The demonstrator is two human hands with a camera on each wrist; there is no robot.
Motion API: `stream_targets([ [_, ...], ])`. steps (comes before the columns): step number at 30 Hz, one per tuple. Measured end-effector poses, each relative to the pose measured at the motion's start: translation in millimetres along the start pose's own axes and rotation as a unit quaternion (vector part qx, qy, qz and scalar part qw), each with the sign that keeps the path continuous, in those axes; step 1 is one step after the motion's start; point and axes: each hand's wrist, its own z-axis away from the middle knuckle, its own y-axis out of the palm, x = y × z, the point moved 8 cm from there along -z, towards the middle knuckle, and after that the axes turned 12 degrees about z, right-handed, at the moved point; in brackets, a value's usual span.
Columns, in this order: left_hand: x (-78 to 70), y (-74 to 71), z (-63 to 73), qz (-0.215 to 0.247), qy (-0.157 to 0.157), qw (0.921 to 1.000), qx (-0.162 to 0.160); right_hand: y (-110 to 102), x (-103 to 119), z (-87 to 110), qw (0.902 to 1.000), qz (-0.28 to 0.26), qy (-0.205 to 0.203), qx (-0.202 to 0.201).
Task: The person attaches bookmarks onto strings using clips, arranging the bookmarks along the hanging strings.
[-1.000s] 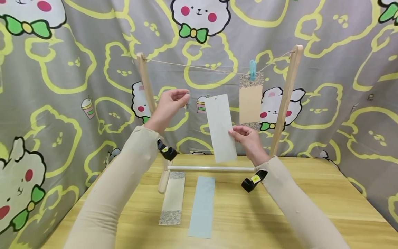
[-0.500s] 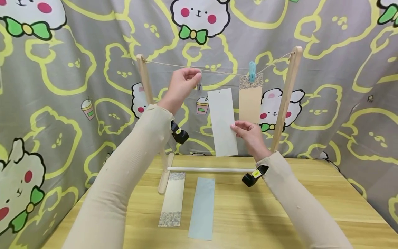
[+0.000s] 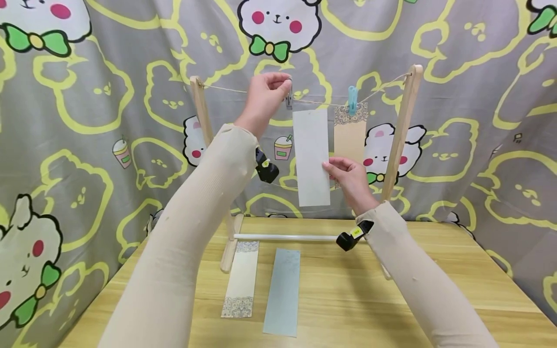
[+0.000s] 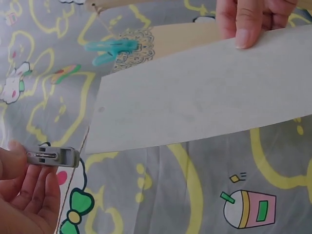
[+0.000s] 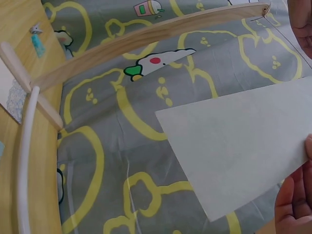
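Observation:
My left hand (image 3: 266, 99) pinches a grey clothespin (image 4: 54, 157) by its handle end, with the clip's mouth at the string (image 3: 319, 102). My right hand (image 3: 351, 182) pinches the right edge of a plain off-white paper strip (image 3: 312, 159) between thumb and fingers. This strip stands upright, its punched hole at the top, just below the string. To its right, a light blue clothespin (image 3: 352, 101) holds a tan lace-patterned strip (image 3: 349, 137) on the string; its lower part is partly behind my right hand.
The string runs between two wooden posts (image 3: 402, 130), joined below by a white rod (image 3: 287, 237). On the wooden table (image 3: 339, 309) lie a cream lace-edged strip (image 3: 241, 278) and a pale blue strip (image 3: 282, 292). More clothespins (image 5: 37, 44) lie near the left post's foot.
My left hand has risen and moved right, bringing the grey clothespin up to the string. My right hand has raised the off-white strip and turned it straighter, its top now close below the string.

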Motion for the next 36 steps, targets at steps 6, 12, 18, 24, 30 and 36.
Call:
stream_targets([
  [6, -3.6, -0.2, -7.9, 0.021, -0.008, 0.9995, -0.024, 0, 11, -4.2, 0.9999, -0.009, -0.007, -0.012],
  [12, -6.6, 0.4, -15.9, 0.025, -0.015, 0.9982, -0.051, 1, 15, -7.9, 0.9997, -0.018, -0.004, -0.016],
  [18, -11.1, 3.4, -19.7, 0.002, -0.015, 0.9975, -0.069, 2, 16, -13.7, 0.9993, -0.028, -0.006, -0.023],
  [24, -10.1, 11.5, -20.6, 0.007, -0.026, 0.9968, -0.075, 1, 14, -17.2, 0.9994, -0.024, 0.005, -0.026],
  [30, -7.0, 18.9, -20.4, 0.005, -0.038, 0.9957, -0.085, 0, 11, -19.3, 0.9991, -0.029, 0.009, -0.028],
  [36, -0.4, 25.6, -18.6, -0.017, -0.057, 0.9942, -0.09, 2, 8, -20.7, 0.999, -0.031, 0.018, -0.027],
])
